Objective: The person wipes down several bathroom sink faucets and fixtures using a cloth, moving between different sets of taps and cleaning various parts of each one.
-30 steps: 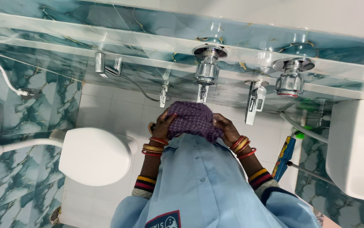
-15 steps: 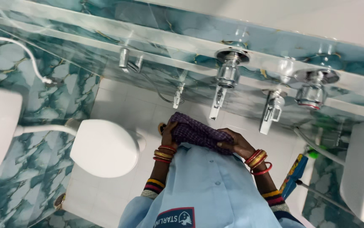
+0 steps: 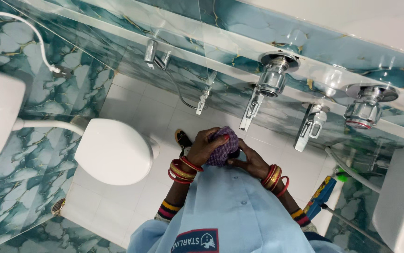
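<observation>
Purple cloth (image 3: 221,149) bunched between both hands, left hand (image 3: 205,147) fingers curled over it, right hand (image 3: 251,161) pinching beneath (chest-high)

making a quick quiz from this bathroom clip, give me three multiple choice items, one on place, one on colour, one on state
1. Where is the knitted cloth?
A. on the white toilet lid
B. between both hands
C. hung on a chrome tap

2. What colour is the cloth?
A. purple
B. yellow
C. white

3. How is the toilet lid?
A. raised
B. missing
C. shut

Answers: 1 B, the left hand grips the cloth from above and the right hand touches it from below. 2 A, it shows purple between the fingers. 3 C, the white oval lid lies flat over the bowl.
</observation>
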